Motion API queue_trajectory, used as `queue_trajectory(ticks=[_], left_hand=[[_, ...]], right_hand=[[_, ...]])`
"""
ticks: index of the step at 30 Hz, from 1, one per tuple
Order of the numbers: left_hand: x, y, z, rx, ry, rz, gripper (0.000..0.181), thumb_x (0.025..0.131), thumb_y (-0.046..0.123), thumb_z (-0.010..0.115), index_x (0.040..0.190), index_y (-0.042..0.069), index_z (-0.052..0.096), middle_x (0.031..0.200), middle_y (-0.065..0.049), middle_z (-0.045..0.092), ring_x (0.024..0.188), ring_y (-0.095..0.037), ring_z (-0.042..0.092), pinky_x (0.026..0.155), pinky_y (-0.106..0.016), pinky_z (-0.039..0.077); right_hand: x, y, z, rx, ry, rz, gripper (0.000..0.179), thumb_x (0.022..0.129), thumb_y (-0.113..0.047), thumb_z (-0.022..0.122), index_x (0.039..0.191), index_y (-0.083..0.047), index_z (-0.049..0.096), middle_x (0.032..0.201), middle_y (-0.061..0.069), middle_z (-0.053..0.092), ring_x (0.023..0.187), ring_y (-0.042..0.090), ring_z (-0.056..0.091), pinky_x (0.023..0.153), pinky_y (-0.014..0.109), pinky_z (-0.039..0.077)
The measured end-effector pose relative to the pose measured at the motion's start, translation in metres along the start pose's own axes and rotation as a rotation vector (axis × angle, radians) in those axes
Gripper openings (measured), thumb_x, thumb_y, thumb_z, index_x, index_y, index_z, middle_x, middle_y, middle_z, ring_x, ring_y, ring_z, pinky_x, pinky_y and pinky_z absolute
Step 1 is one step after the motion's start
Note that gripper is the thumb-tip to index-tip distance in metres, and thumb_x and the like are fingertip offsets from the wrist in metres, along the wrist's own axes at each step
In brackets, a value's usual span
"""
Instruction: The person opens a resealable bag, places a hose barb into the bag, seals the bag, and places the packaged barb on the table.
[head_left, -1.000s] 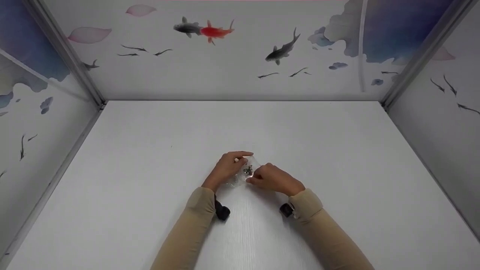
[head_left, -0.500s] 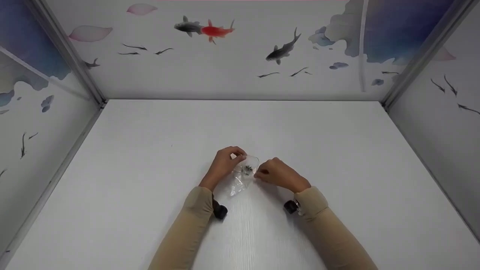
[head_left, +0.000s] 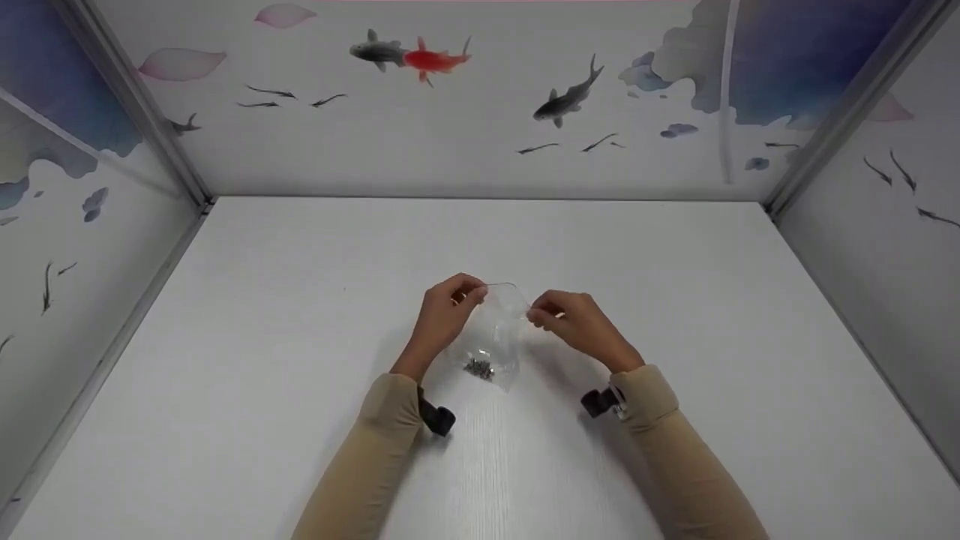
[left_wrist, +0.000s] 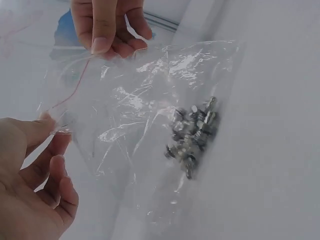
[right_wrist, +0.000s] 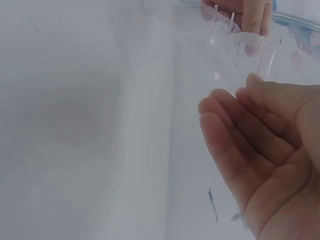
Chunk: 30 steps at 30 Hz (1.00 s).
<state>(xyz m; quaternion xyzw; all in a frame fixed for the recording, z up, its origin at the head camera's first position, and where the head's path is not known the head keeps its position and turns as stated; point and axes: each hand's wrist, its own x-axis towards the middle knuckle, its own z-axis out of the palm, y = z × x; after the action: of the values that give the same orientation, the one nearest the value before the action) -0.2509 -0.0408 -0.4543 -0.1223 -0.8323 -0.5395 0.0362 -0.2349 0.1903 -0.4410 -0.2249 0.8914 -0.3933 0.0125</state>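
Note:
A clear plastic zip bag (head_left: pixel 501 334) with a red line along its mouth hangs between both hands. Several small silvery metal screws (left_wrist: pixel 192 135) lie bunched at its bottom, blurred in the left wrist view. My left hand (head_left: pixel 444 315) pinches one top corner of the bag between thumb and forefinger. At the opposite top corner, my right hand (head_left: pixel 581 322) pinches the edge with thumb and forefinger, its other fingers loosely bent in the right wrist view. The bag's mouth faces away from the body, and its bottom points toward the near side of the table.
A white table (head_left: pixel 300 300) lies under the hands. Panels printed with fish stand at its back (head_left: pixel 480 150) and on both sides. A black wrist camera (head_left: pixel 437 418) sits on the left cuff, another black camera (head_left: pixel 598 403) on the right.
Both hands have moved up and away from the body, and the right hand shifted rightward. The bag has straightened out between them, and the screws have dropped to its bottom.

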Motion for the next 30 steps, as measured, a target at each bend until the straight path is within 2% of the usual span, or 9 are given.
queue_trajectory(ticks=[4, 7, 11, 16, 22, 26, 30], left_hand=[[-0.002, 0.008, -0.002, -0.084, 0.030, 0.027, 0.019, 0.096, 0.025, 0.060, 0.104, 0.009, 0.067, 0.091, -0.005, 0.065, 0.085, -0.018, 0.060, 0.073, -0.026, 0.046], [-0.004, 0.013, -0.002, -0.115, 0.031, 0.049, 0.022, 0.097, 0.026, 0.059, 0.105, 0.007, 0.066, 0.094, -0.010, 0.066, 0.087, -0.018, 0.061, 0.076, -0.027, 0.047], [-0.008, 0.020, 0.000, -0.131, 0.028, 0.061, 0.021, 0.098, 0.024, 0.057, 0.106, 0.007, 0.064, 0.097, -0.015, 0.065, 0.085, -0.014, 0.061, 0.077, -0.031, 0.051], [-0.012, 0.026, 0.003, -0.216, 0.007, 0.054, 0.021, 0.099, 0.021, 0.055, 0.109, 0.003, 0.061, 0.098, -0.019, 0.062, 0.081, -0.014, 0.062, 0.080, -0.037, 0.054], [-0.015, 0.026, 0.003, -0.274, -0.020, 0.067, 0.020, 0.099, 0.020, 0.054, 0.110, 0.004, 0.060, 0.095, -0.019, 0.059, 0.078, -0.021, 0.065, 0.075, -0.028, 0.056], [-0.017, 0.025, 0.002, -0.265, -0.032, 0.071, 0.020, 0.098, 0.016, 0.055, 0.110, 0.001, 0.061, 0.094, -0.017, 0.059, 0.077, -0.029, 0.066, 0.074, -0.030, 0.056], [-0.020, 0.031, 0.000, -0.230, -0.046, 0.087, 0.018, 0.098, 0.011, 0.055, 0.109, -0.002, 0.061, 0.092, -0.019, 0.060, 0.077, -0.035, 0.067, 0.073, -0.034, 0.056]], right_hand=[[0.001, -0.001, -0.005, 0.146, 0.044, 0.047, 0.023, 0.095, -0.027, 0.061, 0.103, -0.006, 0.067, 0.098, 0.007, 0.070, 0.090, 0.020, 0.068, 0.083, 0.034, 0.054], [0.002, -0.003, -0.009, 0.279, 0.063, 0.062, 0.027, 0.095, -0.028, 0.060, 0.104, -0.003, 0.065, 0.099, 0.011, 0.070, 0.092, 0.022, 0.068, 0.084, 0.032, 0.054], [0.001, -0.006, -0.013, 0.360, 0.091, 0.064, 0.027, 0.097, -0.026, 0.058, 0.106, -0.001, 0.062, 0.095, 0.015, 0.070, 0.086, 0.018, 0.068, 0.080, 0.028, 0.055], [0.000, -0.010, -0.016, 0.410, 0.123, 0.073, 0.024, 0.098, -0.025, 0.056, 0.109, -0.003, 0.058, 0.090, 0.018, 0.070, 0.079, 0.018, 0.069, 0.076, 0.029, 0.055], [-0.003, -0.007, -0.021, 0.361, 0.140, 0.062, 0.021, 0.100, -0.024, 0.052, 0.110, -0.006, 0.056, 0.079, 0.017, 0.069, 0.069, 0.020, 0.067, 0.071, 0.029, 0.055], [-0.005, -0.006, -0.023, 0.267, 0.124, 0.044, 0.023, 0.099, -0.028, 0.052, 0.109, -0.008, 0.057, 0.074, 0.012, 0.067, 0.066, 0.018, 0.064, 0.070, 0.026, 0.054], [-0.007, -0.006, -0.025, 0.173, 0.126, 0.002, 0.025, 0.098, -0.031, 0.054, 0.107, -0.008, 0.060, 0.078, 0.006, 0.066, 0.071, 0.016, 0.063, 0.071, 0.025, 0.053]])
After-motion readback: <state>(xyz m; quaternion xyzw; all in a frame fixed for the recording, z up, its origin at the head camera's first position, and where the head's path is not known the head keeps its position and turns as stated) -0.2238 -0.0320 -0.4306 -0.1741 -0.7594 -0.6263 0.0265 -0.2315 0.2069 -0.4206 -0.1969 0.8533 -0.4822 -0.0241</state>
